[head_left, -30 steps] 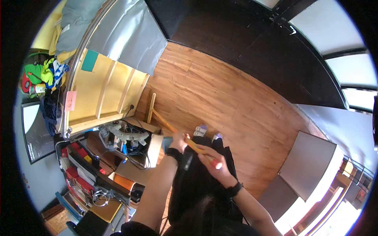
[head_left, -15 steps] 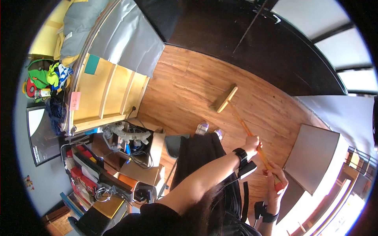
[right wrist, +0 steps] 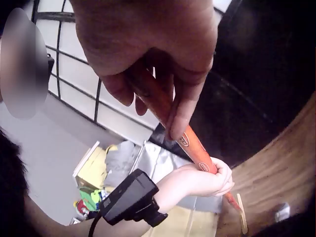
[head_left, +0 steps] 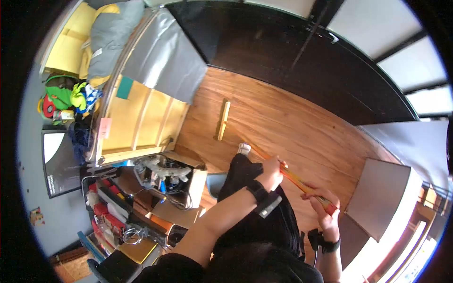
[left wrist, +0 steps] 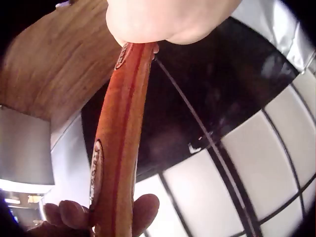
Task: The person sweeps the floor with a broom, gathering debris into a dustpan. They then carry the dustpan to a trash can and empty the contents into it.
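A broom with an orange-red handle (head_left: pixel 296 182) slants across the front of the body. Its narrow yellowish head (head_left: pixel 224 120) rests on the wooden floor, ahead and left of a shoe (head_left: pixel 244 149). Partway down the handle, my left hand (head_left: pixel 271 174) wraps its fingers around it. Near the top end my right hand (head_left: pixel 324 203) holds the handle between thumb and fingers. Oval labels mark the handle (left wrist: pixel 121 113) between the two hands in the left wrist view. The right wrist view has the right hand (right wrist: pixel 148 54) close above, with the left hand (right wrist: pixel 210 178) farther down.
A wooden-framed bed (head_left: pixel 153 122) stands to the left. Below it sits an open cardboard box (head_left: pixel 198 186) with cables and grey parts. A dark cabinet wall (head_left: pixel 264 52) runs along the far side, and a grey-white box-like unit (head_left: pixel 377 193) stands at the right.
The broom head swung right from near the bed, then came back partway left. Both hands moved right with the handle; since half a second ago the left hand has shifted back left.
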`<state>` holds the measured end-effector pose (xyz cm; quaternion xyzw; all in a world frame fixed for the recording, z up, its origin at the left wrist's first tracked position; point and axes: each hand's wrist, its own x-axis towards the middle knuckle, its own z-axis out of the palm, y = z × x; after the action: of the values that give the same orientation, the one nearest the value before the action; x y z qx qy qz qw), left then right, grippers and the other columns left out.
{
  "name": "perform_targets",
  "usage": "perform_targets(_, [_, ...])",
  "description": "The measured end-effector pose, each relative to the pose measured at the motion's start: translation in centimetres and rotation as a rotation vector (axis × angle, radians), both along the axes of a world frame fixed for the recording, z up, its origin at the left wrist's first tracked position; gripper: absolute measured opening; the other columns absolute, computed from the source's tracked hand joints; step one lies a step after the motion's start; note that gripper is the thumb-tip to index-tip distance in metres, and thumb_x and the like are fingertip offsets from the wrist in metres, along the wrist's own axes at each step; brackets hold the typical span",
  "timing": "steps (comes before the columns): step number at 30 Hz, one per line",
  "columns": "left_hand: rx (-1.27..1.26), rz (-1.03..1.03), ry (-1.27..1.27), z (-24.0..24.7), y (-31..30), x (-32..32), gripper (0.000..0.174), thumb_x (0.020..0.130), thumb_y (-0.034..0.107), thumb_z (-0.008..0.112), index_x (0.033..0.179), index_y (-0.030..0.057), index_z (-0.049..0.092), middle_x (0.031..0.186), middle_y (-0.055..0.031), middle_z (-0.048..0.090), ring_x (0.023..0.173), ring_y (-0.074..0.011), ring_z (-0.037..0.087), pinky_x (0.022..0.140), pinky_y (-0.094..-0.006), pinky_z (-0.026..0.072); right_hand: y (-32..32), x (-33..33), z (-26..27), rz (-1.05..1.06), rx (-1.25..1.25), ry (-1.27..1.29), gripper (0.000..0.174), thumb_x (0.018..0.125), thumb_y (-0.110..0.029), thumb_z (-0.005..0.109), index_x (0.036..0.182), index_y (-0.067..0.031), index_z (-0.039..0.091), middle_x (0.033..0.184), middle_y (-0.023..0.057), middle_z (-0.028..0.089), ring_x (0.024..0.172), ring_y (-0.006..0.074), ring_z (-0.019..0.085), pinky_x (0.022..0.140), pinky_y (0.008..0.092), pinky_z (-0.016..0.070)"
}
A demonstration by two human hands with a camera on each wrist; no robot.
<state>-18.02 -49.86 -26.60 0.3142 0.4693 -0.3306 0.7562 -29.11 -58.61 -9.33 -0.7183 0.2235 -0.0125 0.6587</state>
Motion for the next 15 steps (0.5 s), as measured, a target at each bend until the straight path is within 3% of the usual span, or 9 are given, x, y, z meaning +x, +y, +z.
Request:
perform_targets(3, [0.031,0.078,-0.054,-1.9,6.3,6.0,0.005,0.075,0.001,0.039,0.071,0.0041,0.039,0.056,-0.0055,0.039,0.048,-0.0151,0.042,0.046,-0.0273,0.0387,3.1,7.3,-2.9,0.138,0.157,0.014,0.012,0.07,-0.003,0.056,0.082,0.0003,0.057,0.096,0.0122,0.055,0.09,0.02,0.051,0.079,0.0288,0.0387])
perform_targets(6, [-0.091,0.141,-0.137,-11.1,14.7,10.1,0.009,0.075,0.003,0.037,0.066,0.0046,0.037,0.058,-0.0054,0.037,0.049,-0.0142,0.038,0.047,-0.0234,0.0368,7.1,14.3,-7.3,0.325,0.15,-0.134,0.009,0.073,0.0,0.053,0.082,0.0028,0.054,0.102,0.013,0.052,0.088,0.0185,0.052,0.075,0.027,0.0428])
perform_targets(8, [0.033,0.082,-0.035,-10.6,18.0,14.3,0.011,0.074,0.003,0.035,0.063,0.007,0.036,0.055,-0.0042,0.035,0.049,-0.0157,0.037,0.048,-0.0282,0.0375,10.1,18.5,-9.4,0.382,0.129,-0.178,0.013,0.072,-0.003,0.056,0.084,0.0023,0.054,0.097,0.0127,0.054,0.088,0.0175,0.051,0.076,0.0275,0.0409])
perform_targets(9, [-0.069,0.138,-0.004,-16.7,20.8,14.7,0.014,0.075,0.011,0.041,0.062,0.0074,0.039,0.054,-0.0039,0.037,0.05,-0.0148,0.039,0.05,-0.0253,0.0376,11.3,20.4,-10.3,0.408,0.157,-0.147,0.014,0.072,-0.004,0.056,0.085,0.002,0.054,0.095,0.0125,0.055,0.087,0.0172,0.051,0.076,0.0277,0.0403])
perform_targets(11, [0.039,-0.015,-0.017,-16.1,22.4,18.8,0.006,0.073,0.006,0.036,0.069,0.0066,0.04,0.058,-0.0054,0.041,0.053,-0.0199,0.043,0.049,-0.0342,0.039,12.5,24.3,-10.3,0.331,0.143,-0.131,0.016,0.072,-0.005,0.056,0.086,0.0007,0.054,0.09,0.0102,0.056,0.082,0.0156,0.052,0.072,0.0265,0.0407])
perform_targets(12, [0.113,-0.428,-0.381,-13.7,21.4,19.9,0.008,0.072,0.01,0.04,0.067,0.0058,0.044,0.056,-0.0074,0.043,0.052,-0.0207,0.045,0.048,-0.0338,0.0385,12.6,25.7,-10.4,0.278,0.137,-0.118,0.017,0.071,-0.006,0.057,0.087,-0.0006,0.055,0.085,0.0078,0.058,0.076,0.014,0.053,0.069,0.0252,0.041])
perform_targets(13, [0.487,-0.993,-0.874,-11.2,20.3,20.9,0.011,0.071,0.014,0.044,0.064,0.0051,0.047,0.055,-0.0094,0.046,0.051,-0.0215,0.046,0.046,-0.0335,0.0379,11.8,26.4,-11.3,0.251,0.307,0.047,0.016,0.072,-0.008,0.057,0.086,-0.0004,0.055,0.085,0.007,0.058,0.076,0.0124,0.052,0.069,0.0244,0.041])
perform_targets(14, [0.821,-1.17,-1.239,-8.4,19.1,22.0,0.015,0.07,0.017,0.047,0.062,0.0044,0.051,0.053,-0.0114,0.048,0.05,-0.0222,0.047,0.044,-0.0331,0.0374,11.3,26.7,-11.5,0.188,0.341,0.062,0.016,0.072,-0.008,0.056,0.086,-0.0003,0.056,0.085,0.0066,0.058,0.075,0.0122,0.052,0.068,0.0239,0.0412])
perform_targets(15, [0.49,-0.925,-0.851,-9.6,17.5,22.5,0.01,0.069,0.014,0.046,0.063,0.0061,0.049,0.054,-0.0091,0.046,0.05,-0.0206,0.046,0.044,-0.032,0.0368,10.6,27.3,-11.7,0.119,0.368,0.062,0.016,0.073,-0.009,0.056,0.086,-0.0001,0.056,0.084,0.0062,0.058,0.075,0.012,0.052,0.067,0.0234,0.0414])
